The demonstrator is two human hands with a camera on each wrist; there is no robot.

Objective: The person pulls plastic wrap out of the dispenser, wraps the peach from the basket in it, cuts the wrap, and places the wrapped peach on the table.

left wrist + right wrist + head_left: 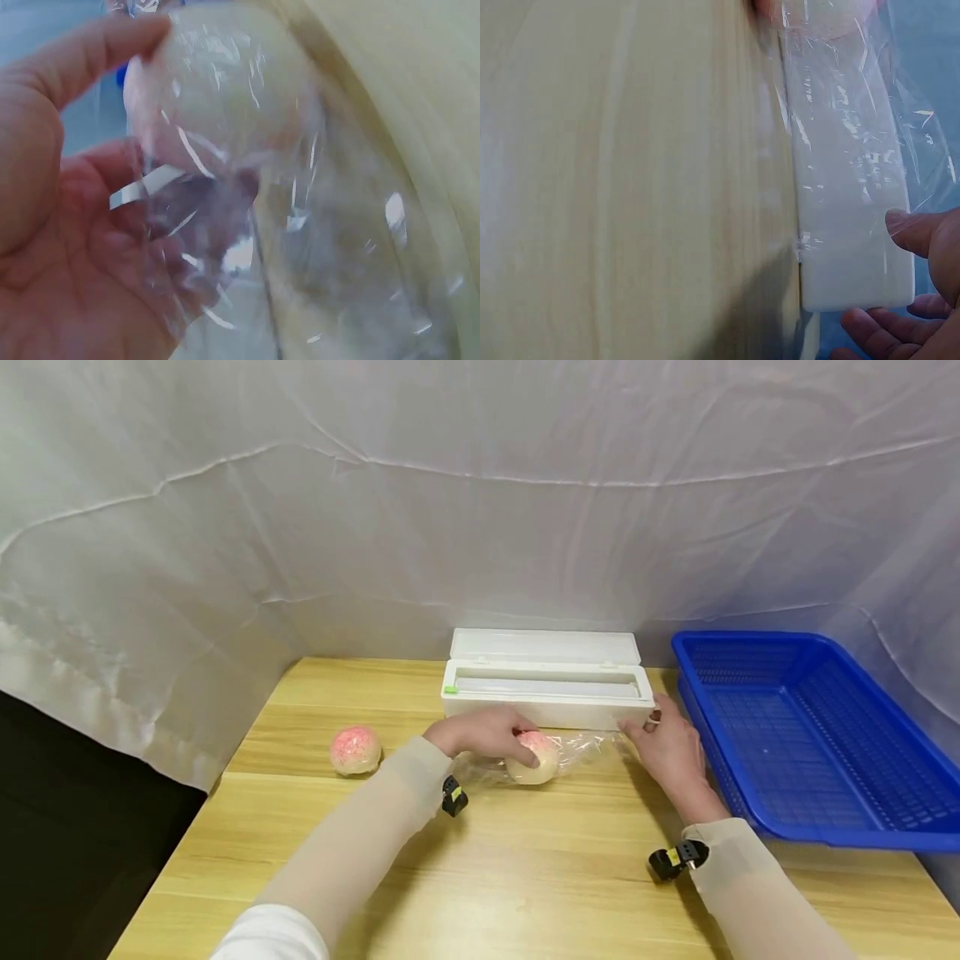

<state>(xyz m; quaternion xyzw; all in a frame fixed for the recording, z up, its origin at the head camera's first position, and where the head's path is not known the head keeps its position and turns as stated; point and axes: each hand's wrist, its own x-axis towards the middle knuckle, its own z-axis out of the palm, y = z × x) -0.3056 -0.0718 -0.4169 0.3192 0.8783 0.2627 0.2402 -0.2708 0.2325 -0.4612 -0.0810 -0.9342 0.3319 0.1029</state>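
My left hand (491, 732) grips a round peach-like bun (534, 758), cream with pink speckles, thumb over its near side. Clear cling film (300, 217) lies over the bun in the left wrist view and trails past the palm. The film (581, 748) also stretches rightward along the front of a white cling film dispenser (547, 713), whose lid is raised. At the dispenser's right end is my right hand (670, 752), its thumb at one edge and its fingers curled round the end, as the right wrist view shows. A second bun (356, 750) sits to the left on the table.
A large blue basket (705, 768) stands at the right side of the wooden table (525, 877), close beside my right hand. Grey cloth (480, 527) hangs behind the table. A small green piece (451, 689) sits at the dispenser's left end.
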